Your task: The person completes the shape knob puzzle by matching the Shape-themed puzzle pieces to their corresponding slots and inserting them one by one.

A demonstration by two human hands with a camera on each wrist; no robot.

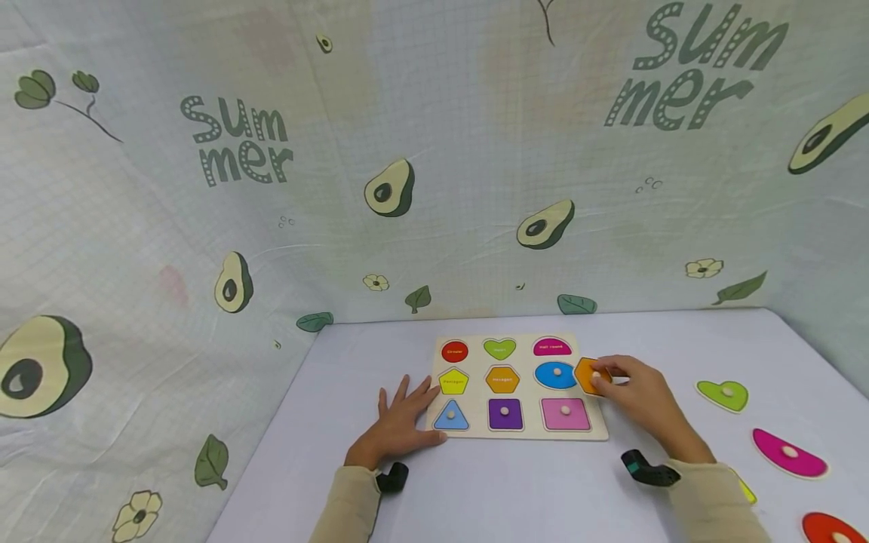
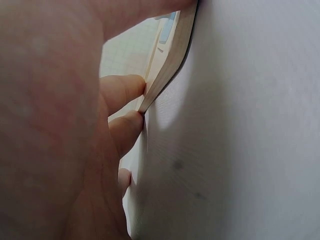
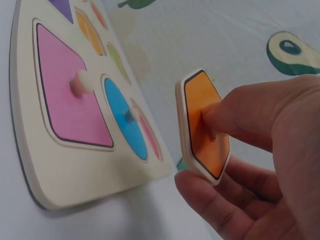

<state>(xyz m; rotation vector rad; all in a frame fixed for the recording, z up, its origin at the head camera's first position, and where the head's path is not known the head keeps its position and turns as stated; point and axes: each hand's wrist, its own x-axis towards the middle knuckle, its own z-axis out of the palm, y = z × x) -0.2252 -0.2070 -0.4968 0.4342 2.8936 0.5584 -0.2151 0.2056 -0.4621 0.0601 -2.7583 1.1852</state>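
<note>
"Summer" twice on the backdrop cloth — puzzle board labels too small to read

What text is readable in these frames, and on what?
"Sum mer" on the backdrop cloth, upper left, in two stacked lines.
"Sum mer" again on the same cloth, upper right.
Small labels in the empty slots of the puzzle board (red, green, magenta, yellow, orange): too small to read.
No text on the orange hexagon piece held by the right hand.
</note>
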